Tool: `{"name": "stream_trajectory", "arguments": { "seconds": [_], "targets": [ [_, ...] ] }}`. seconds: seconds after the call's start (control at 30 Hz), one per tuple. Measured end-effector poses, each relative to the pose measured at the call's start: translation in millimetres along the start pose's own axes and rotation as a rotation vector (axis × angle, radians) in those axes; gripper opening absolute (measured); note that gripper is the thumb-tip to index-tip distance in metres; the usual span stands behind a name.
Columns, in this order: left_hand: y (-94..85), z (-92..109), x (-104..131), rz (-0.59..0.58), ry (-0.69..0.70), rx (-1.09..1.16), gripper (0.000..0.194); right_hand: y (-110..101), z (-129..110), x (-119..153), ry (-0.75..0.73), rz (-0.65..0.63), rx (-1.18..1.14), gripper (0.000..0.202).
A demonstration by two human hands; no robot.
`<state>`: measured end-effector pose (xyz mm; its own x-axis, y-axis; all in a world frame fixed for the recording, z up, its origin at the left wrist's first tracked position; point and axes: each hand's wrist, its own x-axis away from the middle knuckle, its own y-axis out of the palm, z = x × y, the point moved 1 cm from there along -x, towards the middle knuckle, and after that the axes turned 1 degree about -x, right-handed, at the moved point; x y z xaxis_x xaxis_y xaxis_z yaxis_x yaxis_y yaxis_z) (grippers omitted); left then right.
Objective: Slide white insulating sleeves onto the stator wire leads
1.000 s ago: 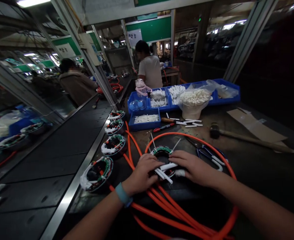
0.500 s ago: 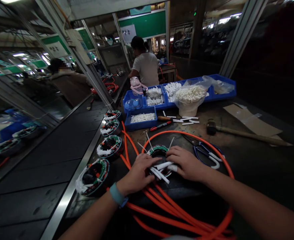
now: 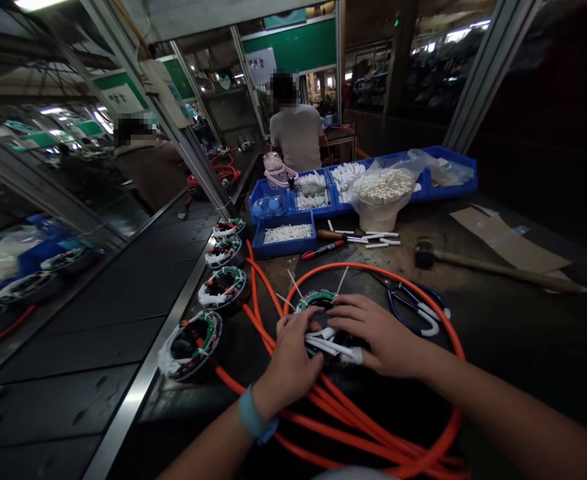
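A: Where's the work?
B: Wound ring (image 3: pixel 323 294), centre of frame, white tubes (image 3: pixel 324 345) across its near side. Left hand (image 3: pixel 294 350) curled at its left; right hand's (image 3: pixel 376 333) fingers slightly apart over its right.
A: Clamped on anything?
B: Can't tell, contacts hidden.
A: Good technique?
B: Probably: steady ring, tubes bunched, thin white strips (image 3: pixel 342 281) unbent.

Back from the fingers of the left hand (image 3: pixel 293 350), a plain, broad teal-blue band (image 3: pixel 258 413) circles the wrist, its lower end a deeper blue. On the right hand (image 3: pixel 373 333), a white wrapping (image 3: pixel 354 356) covers the thumb, just beside the other fingers. Behind the fingers, both forearms are bare.
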<state>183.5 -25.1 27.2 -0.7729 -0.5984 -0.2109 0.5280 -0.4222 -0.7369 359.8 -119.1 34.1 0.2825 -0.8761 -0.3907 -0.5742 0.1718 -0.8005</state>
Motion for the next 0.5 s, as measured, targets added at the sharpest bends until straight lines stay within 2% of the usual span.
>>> {"name": "stream_trajectory", "arguments": {
  "seconds": [0.07, 0.13, 0.27, 0.5],
  "targets": [
    [-0.7, 0, 0, -0.003, 0.033, -0.011, 0.070, 3, -4, -1, -0.029, 0.042, -0.004, 0.037],
    [-0.5, -1, 2, 0.001, 0.061, -0.018, 0.071, 6, -7, -1, -0.025, 0.094, 0.005, 0.024],
    [-0.4, -2, 3, -0.008, 0.074, -0.047, 0.072, 10, -5, -2, 0.093, 0.204, -0.060, 0.020],
    [-7.5, 2, -9, -0.133, 0.101, -0.095, 0.065, 9, 4, -11, 0.179, 0.141, -0.106, 0.007]
  ]
}}
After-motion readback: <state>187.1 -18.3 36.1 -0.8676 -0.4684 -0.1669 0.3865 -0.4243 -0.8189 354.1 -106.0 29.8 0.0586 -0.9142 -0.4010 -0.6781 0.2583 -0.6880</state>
